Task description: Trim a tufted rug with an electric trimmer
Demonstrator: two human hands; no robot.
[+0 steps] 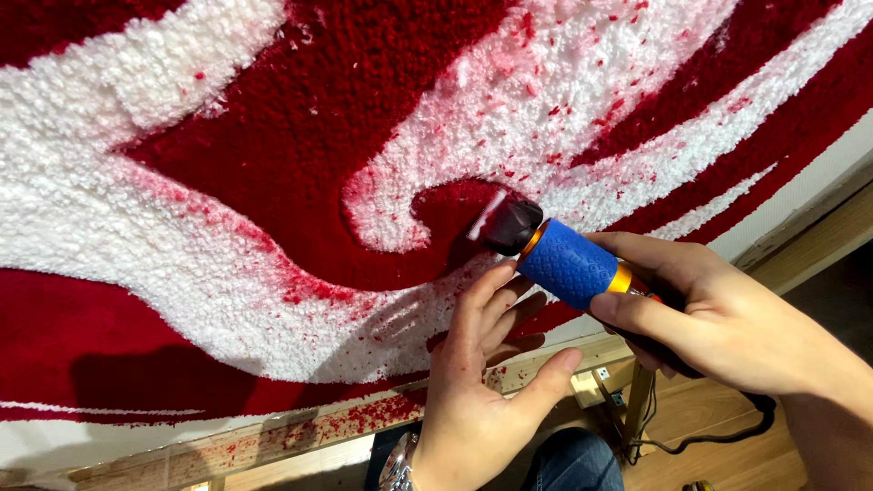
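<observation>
trimmer [556, 259]: blue grip inside curled right hand [718, 318] fingers, head past fingertips on rug [273, 164]
left hand [482, 382]: fingers open, just under trimmer head

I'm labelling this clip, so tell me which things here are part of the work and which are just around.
In use: trimmer held in the right hand, its head against the rug; left hand with fingertips by the trimmer head; the trimmer's cord.

Just around: wooden frame, red fluff lying on it, wristwatch, wooden floor.
</observation>
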